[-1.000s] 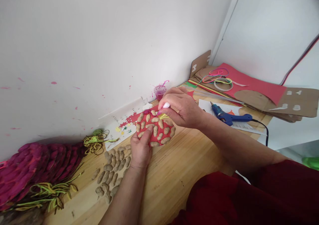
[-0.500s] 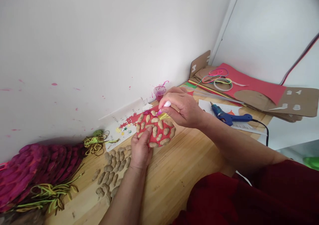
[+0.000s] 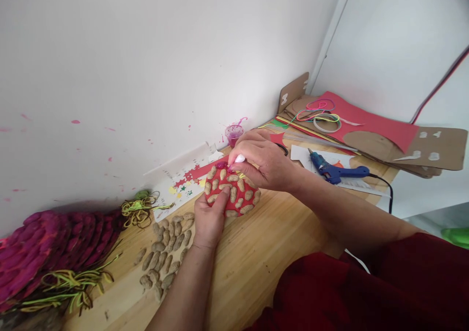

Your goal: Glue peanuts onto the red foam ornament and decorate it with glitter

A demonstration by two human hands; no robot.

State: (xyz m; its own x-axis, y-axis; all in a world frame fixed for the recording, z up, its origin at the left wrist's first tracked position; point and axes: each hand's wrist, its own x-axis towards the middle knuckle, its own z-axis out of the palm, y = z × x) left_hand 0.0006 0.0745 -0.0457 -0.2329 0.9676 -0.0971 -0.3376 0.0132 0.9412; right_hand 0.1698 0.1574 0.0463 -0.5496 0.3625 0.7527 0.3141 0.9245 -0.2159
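Note:
A red disc (image 3: 240, 201) covered with unshelled peanuts is tilted up in my left hand (image 3: 210, 218), whose thumb presses on its face. A peanut (image 3: 222, 165) at the disc's upper edge is wet with magenta paint; the other peanuts on it are tan. My right hand (image 3: 262, 160) pinches a small paintbrush (image 3: 240, 159) with a white handle end. Its pink tip meets the upper edge of the disc, partly hidden by my fingers. Behind my right hand stands a clear cup (image 3: 233, 134) of magenta paint.
Loose peanuts (image 3: 168, 248) lie on the wooden table (image 3: 256, 267). Magenta-painted pieces (image 3: 73, 243) and yellow-green yarn (image 3: 139, 209) are at left. At right are a blue glue gun (image 3: 337, 169) with its cord, cardboard (image 3: 439, 147) and red sheets (image 3: 377, 121). Paper stars (image 3: 188, 177) lie by the wall.
The disc and my left hand have shifted slightly right. The brush tip has moved a little left and down, onto the disc's upper edge, beside the magenta peanut.

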